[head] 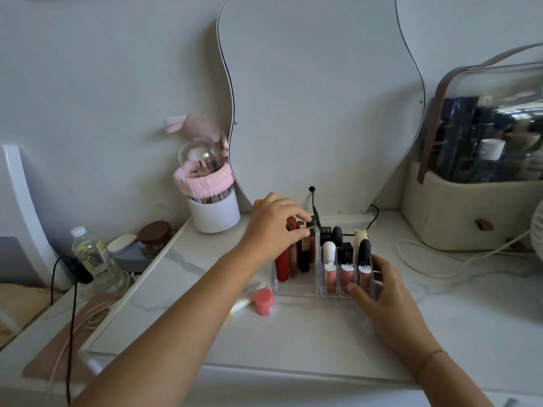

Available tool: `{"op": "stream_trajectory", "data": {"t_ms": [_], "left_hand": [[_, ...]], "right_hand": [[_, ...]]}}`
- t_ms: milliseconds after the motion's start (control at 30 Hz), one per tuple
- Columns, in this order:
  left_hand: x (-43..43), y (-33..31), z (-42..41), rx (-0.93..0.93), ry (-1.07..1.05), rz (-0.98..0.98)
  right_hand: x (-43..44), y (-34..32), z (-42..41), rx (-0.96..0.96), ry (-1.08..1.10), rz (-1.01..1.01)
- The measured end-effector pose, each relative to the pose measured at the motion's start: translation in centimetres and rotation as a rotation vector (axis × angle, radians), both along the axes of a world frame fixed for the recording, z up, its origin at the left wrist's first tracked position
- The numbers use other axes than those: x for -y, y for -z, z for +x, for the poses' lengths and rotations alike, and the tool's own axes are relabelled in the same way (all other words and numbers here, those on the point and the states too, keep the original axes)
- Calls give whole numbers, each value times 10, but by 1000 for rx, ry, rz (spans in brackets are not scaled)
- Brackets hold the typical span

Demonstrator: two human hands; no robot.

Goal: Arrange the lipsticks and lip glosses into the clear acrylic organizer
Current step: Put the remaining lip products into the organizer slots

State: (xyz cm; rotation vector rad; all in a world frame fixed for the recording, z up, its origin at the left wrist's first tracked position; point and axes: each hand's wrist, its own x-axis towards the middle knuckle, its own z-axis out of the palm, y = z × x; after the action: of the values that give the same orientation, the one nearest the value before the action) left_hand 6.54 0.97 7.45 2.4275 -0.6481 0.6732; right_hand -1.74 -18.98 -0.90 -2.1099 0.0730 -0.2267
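Note:
The clear acrylic organizer (pixel 296 289) stands on the white marble tabletop. Its left compartment holds several tall tubes, among them a red lip gloss (pixel 282 267) and a black-and-gold lipstick (pixel 304 255). Small cells on the right hold three pink lip glosses (pixel 346 276), a white-capped tube (pixel 329 251) and black lipsticks (pixel 364 249). My left hand (pixel 273 227) reaches over the tall tubes, fingertips pinching the tops of the tubes at the back. My right hand (pixel 379 292) holds the organizer's front right corner, thumb on its front wall.
A pink-capped jar (pixel 264 301) and a white tube (pixel 244 298) lie left of the organizer. A white brush holder (pixel 214 210) stands at the back left, a wavy mirror (pixel 320 98) behind, a beige cosmetic case (pixel 470 207) at right. Cables trail across the right side.

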Motion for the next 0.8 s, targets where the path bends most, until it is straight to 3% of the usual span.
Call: {"op": "stream_trajectory", "data": {"t_ms": [233, 367, 467, 800], "left_hand": [[-72, 15, -37, -111, -130, -221], [-101, 42, -60, -432, -189, -112], [-99, 57, -65, -569, -163, 18], [-82, 61, -45, -513, -306, 101]], "right_hand": [[-1, 0, 0, -1, 0, 2], [1, 0, 1, 2, 6, -10], [0, 1, 0, 3, 13, -10], [0, 0, 0, 10, 8, 1]]}}
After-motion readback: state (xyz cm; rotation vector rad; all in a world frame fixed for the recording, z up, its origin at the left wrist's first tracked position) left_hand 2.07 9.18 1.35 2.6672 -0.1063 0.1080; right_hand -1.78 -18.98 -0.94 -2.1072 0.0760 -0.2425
